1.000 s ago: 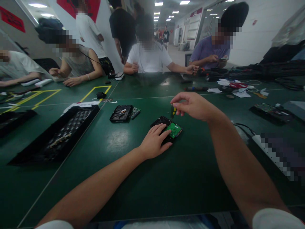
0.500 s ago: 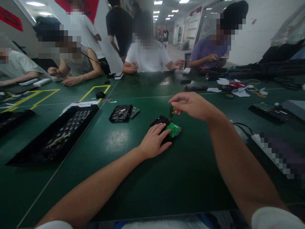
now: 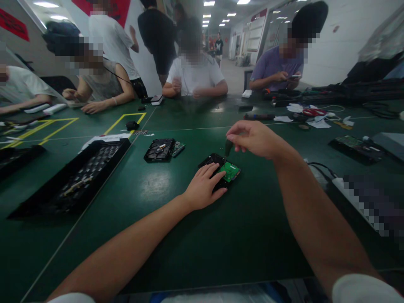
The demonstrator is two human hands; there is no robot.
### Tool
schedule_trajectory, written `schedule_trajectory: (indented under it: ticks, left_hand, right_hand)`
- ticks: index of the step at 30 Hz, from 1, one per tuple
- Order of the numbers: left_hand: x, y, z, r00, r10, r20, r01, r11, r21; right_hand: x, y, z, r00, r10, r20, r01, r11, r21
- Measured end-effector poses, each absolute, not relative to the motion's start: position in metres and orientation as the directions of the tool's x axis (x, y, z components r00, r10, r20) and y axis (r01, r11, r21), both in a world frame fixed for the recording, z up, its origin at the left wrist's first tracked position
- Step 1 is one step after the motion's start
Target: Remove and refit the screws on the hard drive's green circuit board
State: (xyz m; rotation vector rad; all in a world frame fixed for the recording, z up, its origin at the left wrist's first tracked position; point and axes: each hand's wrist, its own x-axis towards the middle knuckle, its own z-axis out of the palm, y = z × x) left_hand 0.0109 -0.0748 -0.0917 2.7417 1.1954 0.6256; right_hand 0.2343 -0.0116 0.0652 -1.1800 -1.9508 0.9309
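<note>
A black hard drive (image 3: pixel 209 159) with a green circuit board (image 3: pixel 232 170) on its upper face lies on the table in front of me. My left hand (image 3: pixel 205 186) rests over its near side, fingers stretched out and apart, touching the drive and the board. Above the far edge, my right hand (image 3: pixel 254 139) pinches the handle of a small dark screwdriver (image 3: pixel 228 148), held nearly upright. Its lower end points down at the drive; whether the tip sits in a screw I cannot tell.
To the left lie a second hard drive (image 3: pixel 154 151), a loose circuit board (image 3: pixel 178 148) and a long black tray (image 3: pixel 74 209) with small parts inside. Another drive with a board (image 3: pixel 356 145) and a power strip (image 3: pixel 353 198) are at the right. Several people sit opposite.
My right hand has turned slightly with the screwdriver, and the handle's yellow part no longer shows. My left hand stays put. The person opposite in white has drawn one hand inward.
</note>
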Motion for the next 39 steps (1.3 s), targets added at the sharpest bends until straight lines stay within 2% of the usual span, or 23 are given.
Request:
schedule_trajectory:
  ticks: [9, 16, 22, 30, 39]
  left_hand:
    - [0.0107, -0.0732, -0.0945, 0.615, 0.706, 0.352, 0.674, -0.702, 0.230]
    - [0.0106, -0.0737, -0.0935, 0.616, 0.706, 0.349, 0.675, -0.702, 0.228]
    - [0.0104, -0.0734, -0.0946, 0.614, 0.703, 0.360, 0.672, -0.704, 0.230]
    - [0.0108, -0.0732, -0.0950, 0.613, 0.707, 0.355, 0.677, -0.700, 0.226]
    - [0.0110, -0.0739, -0.0943, 0.607, 0.710, 0.357, 0.675, -0.697, 0.240]
  right_hand:
    - [0.2390, -0.0078, 0.0625, -0.375, 0.909, 0.183, 0.474, 0.358, -0.805]
    - [0.2357, -0.0075, 0.0615, -0.383, 0.909, 0.166, 0.421, 0.331, -0.844]
    - [0.2368, -0.0062, 0.0610, -0.431, 0.882, 0.190, 0.417, 0.382, -0.825]
    - [0.2372, -0.0048, 0.0591, -0.343, 0.924, 0.167, 0.477, 0.325, -0.817]
    - [0.2371, -0.0060, 0.0604, -0.349, 0.913, 0.212, 0.463, 0.365, -0.808]
